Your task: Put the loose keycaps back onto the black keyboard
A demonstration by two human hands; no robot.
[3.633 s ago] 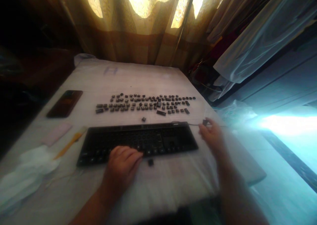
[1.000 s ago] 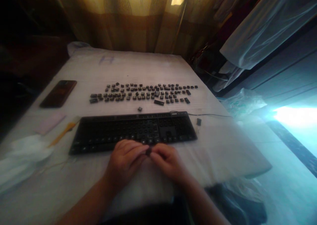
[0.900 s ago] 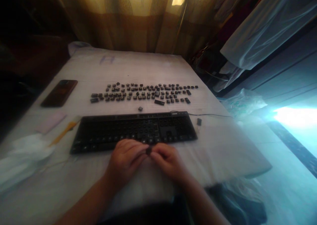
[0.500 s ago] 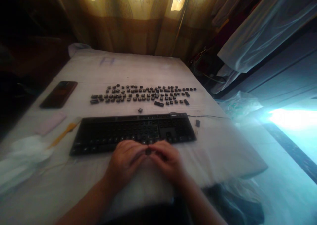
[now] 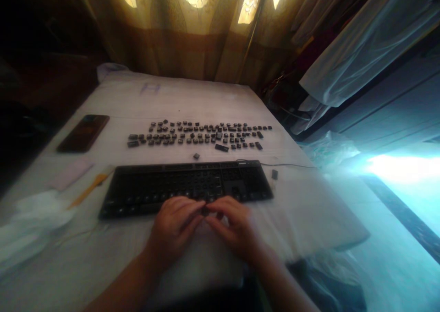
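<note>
A small dark keycap (image 5: pixel 205 210) is pinched between the fingertips of my left hand (image 5: pixel 177 225) and my right hand (image 5: pixel 233 225), in front of the keyboard. Both hands are closed, thumbs and fingers meeting around the piece. Just beyond them lies the black keyboard (image 5: pixel 165 183), many of its keys off; its near edge is partly covered by my fingers. Loose black keycaps (image 5: pixel 202 140) lie in rough rows behind it. One single keycap (image 5: pixel 196 156) sits between those rows and the keyboard, and a dark piece (image 5: pixel 274 174) rests to its right.
At the left lie a dark phone (image 5: pixel 83 133), a pink block (image 5: pixel 71 173), an orange-handled tool (image 5: pixel 88 190) and a crumpled white plastic bag (image 5: pixel 30 225). The keyboard cable (image 5: pixel 292 165) runs right. The table (image 5: pixel 309 220) ends at a right-hand edge.
My hands stay together at the keycap, with the fingers shifting slightly around it. The whole view has tilted a little; the things on the table lie as before.
</note>
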